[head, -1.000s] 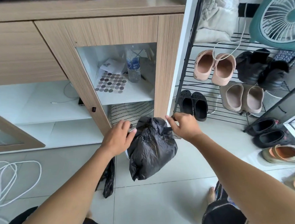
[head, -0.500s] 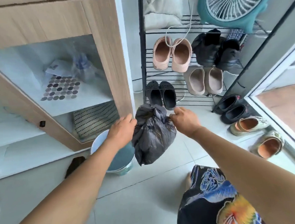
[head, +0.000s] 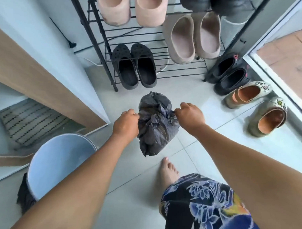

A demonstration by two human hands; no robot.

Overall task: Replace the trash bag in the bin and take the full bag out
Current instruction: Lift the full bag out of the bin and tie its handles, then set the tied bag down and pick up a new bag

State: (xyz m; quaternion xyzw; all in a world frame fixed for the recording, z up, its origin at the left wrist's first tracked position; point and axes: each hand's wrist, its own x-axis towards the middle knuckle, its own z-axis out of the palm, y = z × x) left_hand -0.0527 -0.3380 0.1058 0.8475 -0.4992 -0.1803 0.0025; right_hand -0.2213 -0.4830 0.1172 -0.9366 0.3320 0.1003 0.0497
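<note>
A black wire shoe rack is standing at the top, and a pale blue bin is sitting empty at lower left. Between them, a full black trash bag is hanging above the tiled floor, the left hand and right hand each gripping one side of its gathered top.

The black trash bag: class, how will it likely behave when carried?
The black trash bag looks floppy: it sags, wrinkled, between both hands. Probably light, since it is small. Thin film may tear.

Pale tiled floor, shoe rack
</note>
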